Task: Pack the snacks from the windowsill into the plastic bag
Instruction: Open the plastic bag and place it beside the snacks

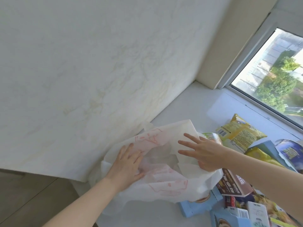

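A white plastic bag [165,182] with red print lies on the windowsill [213,108] against the left wall, its mouth spread wide. My left hand [127,163] rests flat on the bag's left side with straight fingers. My right hand [203,153] presses the bag's right flap, fingers spread and pointing left. Snacks lie in a pile to the right: a yellow packet [239,133], a brown box [236,184], a light blue box [196,207] partly under the bag.
The window [275,82] runs along the far right behind the snacks. A white stained wall [98,71] rises on the left. More packets and boxes [255,212] crowd the lower right corner. The floor [24,202] lies below the sill's left end.
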